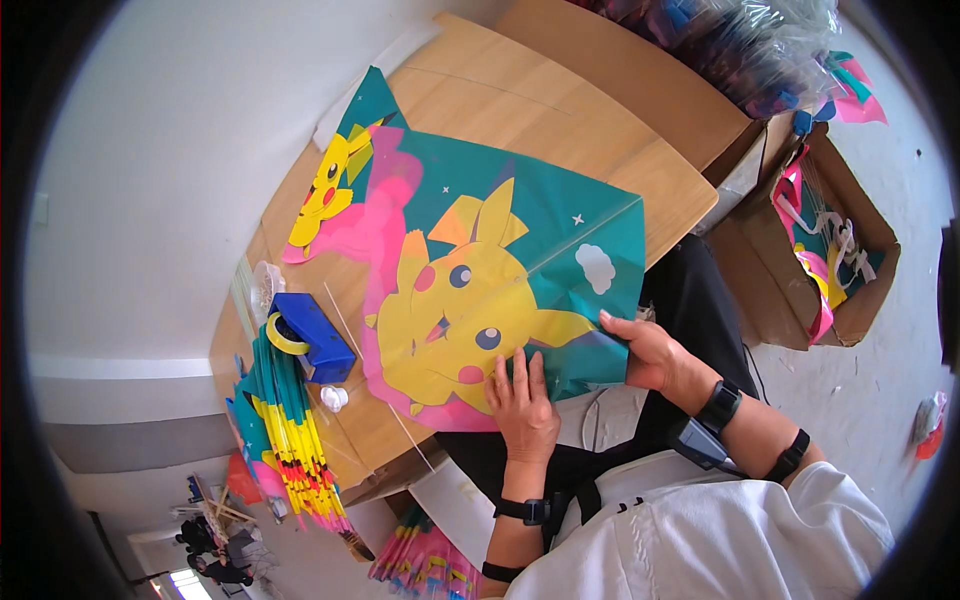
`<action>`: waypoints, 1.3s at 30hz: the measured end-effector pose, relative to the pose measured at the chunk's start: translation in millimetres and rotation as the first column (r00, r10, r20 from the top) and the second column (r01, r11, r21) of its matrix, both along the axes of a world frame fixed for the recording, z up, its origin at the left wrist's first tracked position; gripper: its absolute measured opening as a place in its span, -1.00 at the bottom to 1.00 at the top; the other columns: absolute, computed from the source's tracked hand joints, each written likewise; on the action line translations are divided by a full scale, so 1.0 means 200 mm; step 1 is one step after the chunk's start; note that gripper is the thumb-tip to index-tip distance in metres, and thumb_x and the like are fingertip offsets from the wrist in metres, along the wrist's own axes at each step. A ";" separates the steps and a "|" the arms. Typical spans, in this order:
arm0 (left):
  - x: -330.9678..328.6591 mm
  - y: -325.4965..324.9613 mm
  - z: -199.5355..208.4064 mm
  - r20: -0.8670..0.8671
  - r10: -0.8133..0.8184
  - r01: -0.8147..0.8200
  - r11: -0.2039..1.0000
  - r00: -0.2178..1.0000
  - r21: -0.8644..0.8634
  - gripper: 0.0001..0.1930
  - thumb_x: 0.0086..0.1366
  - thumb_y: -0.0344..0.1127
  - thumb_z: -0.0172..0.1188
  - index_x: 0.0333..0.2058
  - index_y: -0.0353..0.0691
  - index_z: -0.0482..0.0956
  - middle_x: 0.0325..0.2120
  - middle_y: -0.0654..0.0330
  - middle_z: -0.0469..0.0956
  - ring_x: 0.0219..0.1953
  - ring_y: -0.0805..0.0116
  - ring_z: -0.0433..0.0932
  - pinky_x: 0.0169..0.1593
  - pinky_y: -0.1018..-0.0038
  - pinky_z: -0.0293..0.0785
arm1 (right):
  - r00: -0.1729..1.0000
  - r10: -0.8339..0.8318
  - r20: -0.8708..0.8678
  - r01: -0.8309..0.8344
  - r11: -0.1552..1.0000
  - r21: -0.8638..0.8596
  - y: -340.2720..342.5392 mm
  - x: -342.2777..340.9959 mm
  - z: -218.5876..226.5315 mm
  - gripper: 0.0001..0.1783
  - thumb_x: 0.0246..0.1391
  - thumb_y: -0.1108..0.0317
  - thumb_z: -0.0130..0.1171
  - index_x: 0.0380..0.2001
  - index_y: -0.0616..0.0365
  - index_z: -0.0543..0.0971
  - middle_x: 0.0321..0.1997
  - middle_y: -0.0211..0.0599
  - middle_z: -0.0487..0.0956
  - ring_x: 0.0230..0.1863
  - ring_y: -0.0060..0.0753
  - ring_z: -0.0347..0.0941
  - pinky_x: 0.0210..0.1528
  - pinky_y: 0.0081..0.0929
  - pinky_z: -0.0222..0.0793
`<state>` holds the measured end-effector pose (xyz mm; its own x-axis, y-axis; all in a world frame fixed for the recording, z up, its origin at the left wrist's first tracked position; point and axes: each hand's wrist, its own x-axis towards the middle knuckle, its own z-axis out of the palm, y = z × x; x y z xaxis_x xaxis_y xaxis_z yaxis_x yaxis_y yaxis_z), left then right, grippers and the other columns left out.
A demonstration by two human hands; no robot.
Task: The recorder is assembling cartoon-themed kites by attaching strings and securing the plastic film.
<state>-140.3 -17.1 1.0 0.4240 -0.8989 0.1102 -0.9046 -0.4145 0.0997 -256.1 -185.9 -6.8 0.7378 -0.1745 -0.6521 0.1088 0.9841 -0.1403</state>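
Observation:
A large printed sheet (460, 300), thin and kite-like in shape, lies across the near side of the table. It is green with a pink border and a big yellow cartoon figure. My left hand (525, 410) rests flat on its lower edge, fingers spread. At the sheet's right corner, my right hand (655, 355) pinches the edge, thumb on top and the other fingers hidden beneath. The sheet creases between the two hands. A second piece (328, 190) with a similar print shows behind it, partly covered. Thin white rods (342, 312) lie on the table by the sheet's left edge.
A blue tape dispenser (328, 350), a clear tub (266, 285) and a small white object (334, 398) stand left on the wooden table (490, 85). Folded printed sheets (290, 430) hang over its edge. At right are an open carton (740, 270) and plastic-wrapped goods (745, 55).

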 end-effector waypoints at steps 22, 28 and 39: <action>0.02 0.03 0.06 -0.071 -0.120 0.116 0.991 0.990 -0.060 -0.67 -0.03 -0.53 0.13 -0.21 -0.27 0.54 -0.13 0.05 0.50 0.03 0.06 0.39 0.05 0.14 0.28 | 0.968 -0.084 -0.237 -0.022 0.912 -0.411 -0.14 -0.22 -0.05 -0.63 0.23 0.16 -0.01 -0.17 0.30 0.51 -0.28 -0.17 0.59 -0.32 -0.32 0.55 -0.21 -0.33 0.50; 0.03 0.02 0.07 -0.087 -0.134 0.129 0.990 0.987 -0.055 -0.68 -0.05 -0.51 0.14 -0.22 -0.27 0.55 -0.15 0.05 0.50 0.01 0.05 0.39 0.05 0.13 0.29 | 0.864 -0.355 -0.356 -0.182 0.438 -0.880 -0.14 -0.20 -0.03 -0.78 0.09 0.33 0.15 -0.24 0.23 0.51 -0.32 -0.29 0.56 -0.30 -0.34 0.50 -0.24 -0.44 0.44; 0.04 0.00 0.08 -0.097 -0.157 0.152 0.987 0.983 -0.056 -0.73 -0.04 -0.48 0.15 -0.28 -0.29 0.58 -0.17 -0.01 0.47 -0.03 -0.02 0.38 -0.01 0.09 0.33 | 0.797 -0.226 -0.561 -0.521 -0.727 -0.447 -0.07 0.29 0.12 -0.28 -0.05 0.10 0.25 0.18 0.02 0.27 0.34 0.00 0.07 0.37 0.01 -0.06 0.37 -0.11 -0.13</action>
